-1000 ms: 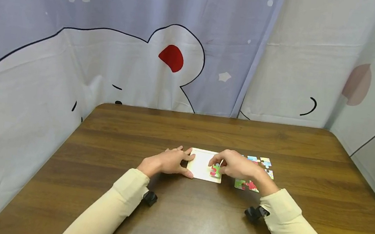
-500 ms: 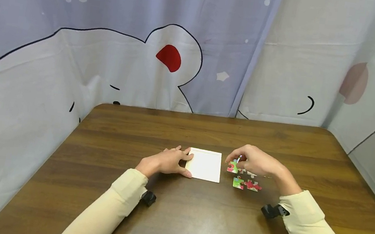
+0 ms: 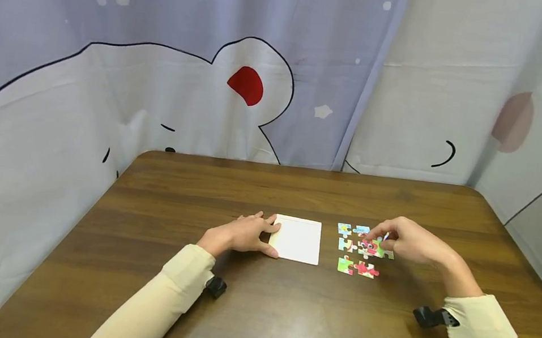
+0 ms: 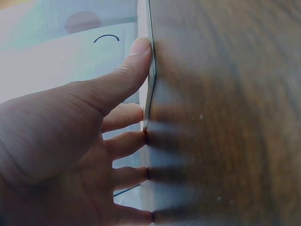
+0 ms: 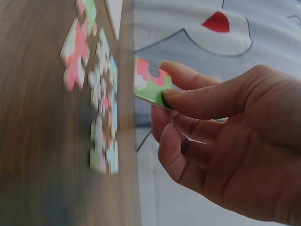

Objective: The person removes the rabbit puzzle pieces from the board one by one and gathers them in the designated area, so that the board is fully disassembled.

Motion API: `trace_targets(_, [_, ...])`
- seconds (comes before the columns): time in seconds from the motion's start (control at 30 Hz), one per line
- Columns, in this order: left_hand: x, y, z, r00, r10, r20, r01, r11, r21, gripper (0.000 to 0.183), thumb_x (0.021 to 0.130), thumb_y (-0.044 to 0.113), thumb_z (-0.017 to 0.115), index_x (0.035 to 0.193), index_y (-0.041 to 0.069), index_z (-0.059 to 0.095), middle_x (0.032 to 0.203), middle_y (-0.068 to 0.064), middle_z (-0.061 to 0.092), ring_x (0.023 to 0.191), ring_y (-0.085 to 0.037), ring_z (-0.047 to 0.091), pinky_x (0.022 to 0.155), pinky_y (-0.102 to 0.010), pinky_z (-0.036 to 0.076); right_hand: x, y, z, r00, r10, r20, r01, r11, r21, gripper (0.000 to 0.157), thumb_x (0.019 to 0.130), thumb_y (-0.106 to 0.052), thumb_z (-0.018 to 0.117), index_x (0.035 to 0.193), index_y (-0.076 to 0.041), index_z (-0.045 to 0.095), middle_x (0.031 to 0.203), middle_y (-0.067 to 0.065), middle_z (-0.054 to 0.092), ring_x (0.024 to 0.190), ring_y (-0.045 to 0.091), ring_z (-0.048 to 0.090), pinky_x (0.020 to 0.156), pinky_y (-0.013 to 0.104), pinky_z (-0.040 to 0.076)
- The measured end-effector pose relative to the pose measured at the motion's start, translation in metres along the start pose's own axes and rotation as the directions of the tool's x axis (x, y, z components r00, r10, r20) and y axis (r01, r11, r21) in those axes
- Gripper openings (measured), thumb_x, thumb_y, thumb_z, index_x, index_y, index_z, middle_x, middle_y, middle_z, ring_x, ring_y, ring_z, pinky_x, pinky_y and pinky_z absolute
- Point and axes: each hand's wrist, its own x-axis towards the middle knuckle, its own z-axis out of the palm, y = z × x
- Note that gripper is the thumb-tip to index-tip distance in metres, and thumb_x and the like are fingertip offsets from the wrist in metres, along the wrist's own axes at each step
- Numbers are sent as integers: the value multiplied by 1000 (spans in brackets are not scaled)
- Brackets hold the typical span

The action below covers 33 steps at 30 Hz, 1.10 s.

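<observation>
In the head view my left hand [image 3: 244, 233] lies at the left side of a white square board [image 3: 296, 241], thumb and forefinger at its edge. The left wrist view has the thumb on the edge of the board [image 4: 147, 89] and the other fingers spread, fairly straight, tips down by the table. My right hand [image 3: 418, 242] pinches a green and red jigsaw piece [image 5: 149, 88] between thumb and fingers, raised above the table. Below and left of that hand lie several jigsaw pieces [image 3: 346, 245] in loose rows, some partly covered by it in the head view.
Two more jigsaw pieces, one green [image 3: 345, 265] and one red [image 3: 367, 270], form the row nearest me. The brown wooden table [image 3: 257, 315] ends at a patterned curtain [image 3: 158, 91]. A black wrist camera [image 3: 428, 317] sits under my right sleeve.
My right hand has moved right, from over the white board to above the right side of the loose pieces, still holding the jigsaw piece. My left hand has stayed at the board's edge.
</observation>
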Motion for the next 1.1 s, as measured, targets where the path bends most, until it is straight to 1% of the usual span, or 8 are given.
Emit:
trace_targets(0.07, [2,2,-1,1000,4,-2,-3,1000,7,83,87,52,72,154,17,39,164,-8,21,150,-39,13,111,-69,17,-7,5,-4,1000,19,15,-19,1000,5,30,89,8,59,112,-3,74,107,9,70,65,11,48,58,25,42])
trace_targets(0.2, [2,2,-2,1000,7,-16,-6,1000,7,82,87,50,73,154,15,40,163,-10,23,149,-41,14,110,-70,18,-14,11,-8,997,51,57,-51,999,9,29,88,9,59,111,-3,74,101,6,71,80,20,58,65,27,48])
trace_targets(0.37, [1,1,-1,1000,4,-19,-4,1000,0,82,87,50,73,154,16,40,163,-9,22,149,-40,14,111,-69,17,-18,18,-6,991,77,105,-79,997,15,27,89,9,60,108,-4,75,93,3,70,78,22,59,62,28,48])
trace_targets(0.53, [2,0,1,1000,4,-16,-4,1000,2,82,87,51,73,154,17,40,163,-8,23,150,-39,14,112,-69,17,-17,22,1,989,82,125,-86,996,27,28,85,10,61,103,-5,76,93,2,69,79,21,57,63,29,49])
trace_targets(0.7, [3,1,0,1000,4,-14,-4,1000,2,83,86,52,73,154,17,40,163,-8,22,150,-39,13,112,-69,17,-17,23,7,990,85,109,-89,996,30,28,80,12,64,99,-5,77,95,3,70,81,20,58,66,29,51])
trace_targets(0.8, [3,2,0,1000,1,-8,-1,1000,2,84,86,52,73,154,17,39,163,-7,21,150,-38,13,112,-69,16,-16,24,9,993,79,86,-80,997,9,24,79,10,69,97,-5,77,93,1,71,79,16,58,66,28,51])
trace_targets(1.0, [2,2,0,1000,0,-6,0,1000,-3,84,86,52,73,154,17,39,163,-8,21,150,-39,13,112,-69,16,-14,24,12,994,91,63,-90,996,-10,17,77,3,79,91,-7,79,83,-2,67,72,12,51,60,26,46])
trace_targets(1.1, [2,2,-1,1000,3,-9,-3,1000,-2,83,86,51,73,154,16,40,163,-9,22,150,-40,13,111,-69,17,-13,23,12,995,86,59,-85,996,-18,17,76,1,81,89,-9,80,82,-2,67,71,12,50,59,25,44])
